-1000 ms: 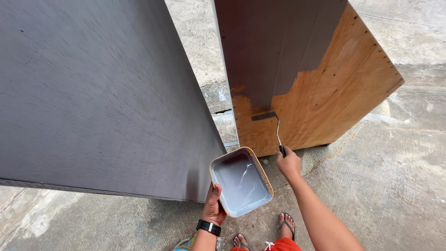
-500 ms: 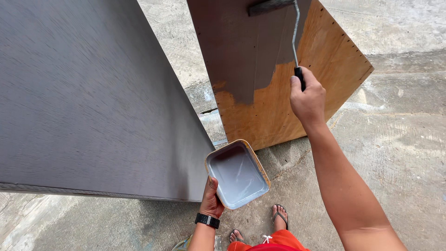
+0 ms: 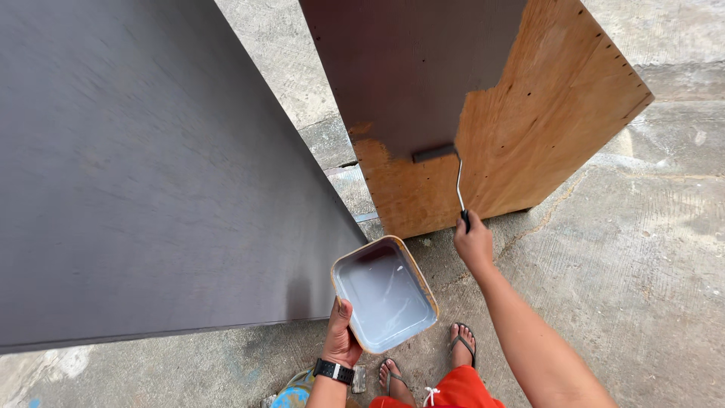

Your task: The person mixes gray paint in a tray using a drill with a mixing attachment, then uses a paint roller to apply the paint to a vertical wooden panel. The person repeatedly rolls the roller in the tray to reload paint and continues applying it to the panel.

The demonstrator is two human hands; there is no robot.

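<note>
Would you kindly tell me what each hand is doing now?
Left hand: closed on the paint tray.
Right hand: closed on the paint roller.

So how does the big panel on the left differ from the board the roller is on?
The left panel is coated dark grey all over; the plywood board is only partly painted, with bare orange-brown wood along its right and bottom. The roller, held by the right hand, touches the board; nothing touches the panel. Both stand on the concrete floor.
</note>
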